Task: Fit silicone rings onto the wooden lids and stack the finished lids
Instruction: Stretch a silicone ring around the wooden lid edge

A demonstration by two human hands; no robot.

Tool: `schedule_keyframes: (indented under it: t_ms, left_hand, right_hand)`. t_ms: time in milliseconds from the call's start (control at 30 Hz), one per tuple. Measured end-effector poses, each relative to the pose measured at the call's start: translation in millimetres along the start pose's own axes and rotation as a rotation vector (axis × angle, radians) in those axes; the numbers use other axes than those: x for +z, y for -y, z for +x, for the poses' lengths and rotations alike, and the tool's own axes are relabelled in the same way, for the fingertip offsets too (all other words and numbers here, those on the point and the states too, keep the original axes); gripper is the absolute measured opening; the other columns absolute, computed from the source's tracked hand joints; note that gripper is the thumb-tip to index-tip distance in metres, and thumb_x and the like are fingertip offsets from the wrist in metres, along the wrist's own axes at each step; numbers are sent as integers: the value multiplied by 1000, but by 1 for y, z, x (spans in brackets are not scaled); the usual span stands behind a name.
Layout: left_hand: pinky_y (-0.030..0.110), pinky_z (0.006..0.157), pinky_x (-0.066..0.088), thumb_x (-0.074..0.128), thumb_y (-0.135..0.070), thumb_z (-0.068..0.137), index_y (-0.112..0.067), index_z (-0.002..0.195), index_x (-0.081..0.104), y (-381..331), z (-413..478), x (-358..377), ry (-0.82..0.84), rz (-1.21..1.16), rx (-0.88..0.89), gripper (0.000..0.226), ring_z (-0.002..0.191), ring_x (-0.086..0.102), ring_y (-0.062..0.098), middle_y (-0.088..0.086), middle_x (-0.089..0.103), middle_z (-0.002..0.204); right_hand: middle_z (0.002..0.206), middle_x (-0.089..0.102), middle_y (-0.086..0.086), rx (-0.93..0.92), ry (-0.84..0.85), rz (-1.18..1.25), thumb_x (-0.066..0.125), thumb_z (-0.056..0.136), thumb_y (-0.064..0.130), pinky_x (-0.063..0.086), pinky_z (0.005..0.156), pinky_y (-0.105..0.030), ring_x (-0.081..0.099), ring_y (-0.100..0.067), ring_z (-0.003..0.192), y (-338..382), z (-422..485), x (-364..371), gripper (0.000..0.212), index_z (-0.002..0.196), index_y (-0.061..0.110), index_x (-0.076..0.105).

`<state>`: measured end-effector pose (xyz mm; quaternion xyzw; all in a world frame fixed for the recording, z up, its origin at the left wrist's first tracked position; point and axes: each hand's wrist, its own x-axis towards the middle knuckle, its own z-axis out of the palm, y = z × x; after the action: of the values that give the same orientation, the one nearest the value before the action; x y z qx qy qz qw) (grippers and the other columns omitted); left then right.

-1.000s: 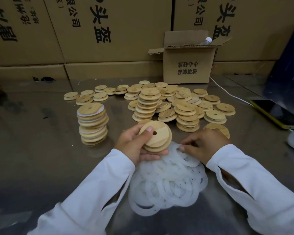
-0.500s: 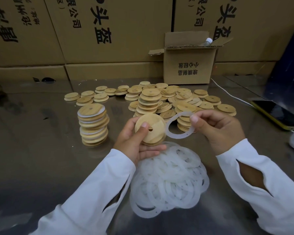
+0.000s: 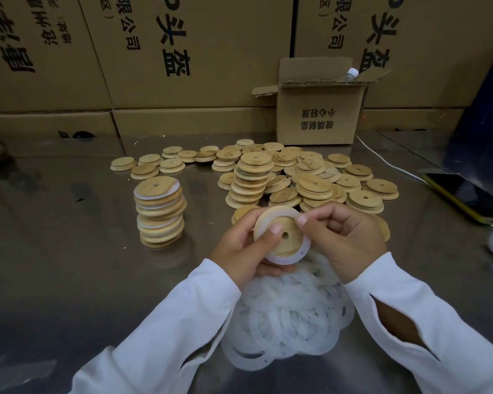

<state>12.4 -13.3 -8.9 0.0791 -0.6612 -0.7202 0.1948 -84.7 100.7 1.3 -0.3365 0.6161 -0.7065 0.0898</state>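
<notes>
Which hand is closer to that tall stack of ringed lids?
Left. The left hand, holding a lid, sits right of the stack; the right hand, pinching its ring, is farther right.

Both hands [image 3: 296,245] hold a wooden lid [image 3: 282,237] with a silicone ring [image 3: 279,258] around it.

Dim, warm, softly lit from overhead.

Muted throughout, with dull smeared reflections across the steel table [image 3: 54,265] and a paler sheen toward its far right. Soft, short shadows under the stack of finished lids [image 3: 160,214] and around the loose lids [image 3: 313,183]. Brightest on the white sleeves [image 3: 165,336] and the pile of silicone rings [image 3: 291,311], fine edges washed soft there. Bowed at the margins: leaning carton walls [image 3: 211,66], stretched corners. Sharp enough at centre, smeared and noisy along the dark left edge and in the far right corner.
</notes>
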Motion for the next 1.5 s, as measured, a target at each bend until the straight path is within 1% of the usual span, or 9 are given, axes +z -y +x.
schedule_keyframes:
  t_ms: [133, 333, 500, 633, 767, 867, 967, 1100, 1500]
  left_hand:
    - [23, 57, 54, 55, -34, 74, -25, 106, 60, 0, -1, 1, 14, 34, 14, 34, 65, 69, 23, 1, 70, 84]
    - [22, 57, 54, 51, -23, 86, -20, 96, 63, 1, -2, 3, -18, 62, 7, 16, 61, 68, 18, 0, 69, 75]
    - [22, 59, 54, 48, -21, 88, -22, 95, 62, 1, -3, 5, 4, 66, 3, 16, 61, 68, 16, -6, 69, 70]
    - [23, 60, 54, 46, -22, 89, -22, 97, 61, -1, -4, 5, 17, 57, 0, 18, 61, 68, 16, -5, 68, 72]
    - [22, 60, 54, 47, -30, 83, -23, 96, 62, 0, -4, 4, 22, 47, 11, 21, 62, 68, 18, -4, 69, 73]
    - [23, 61, 54, 49, -36, 74, -24, 96, 62, 0, -4, 5, 14, 46, 27, 29, 63, 68, 19, -4, 69, 76]
    - [22, 60, 54, 48, -27, 84, -21, 97, 62, 0, -4, 6, 0, 34, 27, 20, 62, 68, 19, 0, 67, 79]
    - [21, 56, 54, 47, -16, 92, -15, 95, 61, -1, -3, 6, -31, 17, 10, 15, 59, 68, 20, 7, 67, 81]
    - [21, 53, 55, 52, -14, 91, -13, 89, 63, 0, -3, 7, -95, 9, -7, 11, 59, 69, 24, 3, 71, 70]
  right_hand:
    - [53, 64, 3, -14, -55, -9, 70, 74, 8, 46, 50, -13, 57, -4, 50, 4, -2, 1, 17, 62, 20, 66]
    - [51, 62, 7, 22, -72, -49, 69, 74, 9, 45, 50, -10, 55, -2, 49, 8, -1, -1, 15, 63, 18, 66]
    - [52, 63, 5, 28, -82, -42, 69, 74, 9, 46, 52, -11, 56, -3, 51, 9, 0, -1, 11, 65, 15, 67]
    - [51, 61, 6, 19, -63, -54, 69, 74, 8, 45, 51, -11, 55, -2, 49, 9, -1, -2, 15, 63, 17, 65]
    - [52, 57, 5, -70, -30, -132, 70, 74, 12, 45, 53, -13, 54, -4, 52, 9, -2, -2, 14, 63, 20, 64]
    - [51, 56, 6, -71, -33, -117, 70, 75, 11, 44, 53, -12, 53, -3, 51, 7, -1, -3, 14, 65, 19, 64]
    - [54, 58, 5, -72, -28, -119, 68, 76, 9, 45, 55, -13, 54, -4, 53, 7, 0, -3, 14, 66, 17, 64]
    - [62, 60, -5, -80, -9, -158, 64, 79, 7, 46, 57, -13, 54, -4, 56, 8, -1, -1, 12, 70, 14, 64]
    - [60, 57, -6, -24, -18, -124, 58, 84, 5, 43, 51, -10, 50, -2, 49, 10, 1, -2, 14, 72, 11, 61]
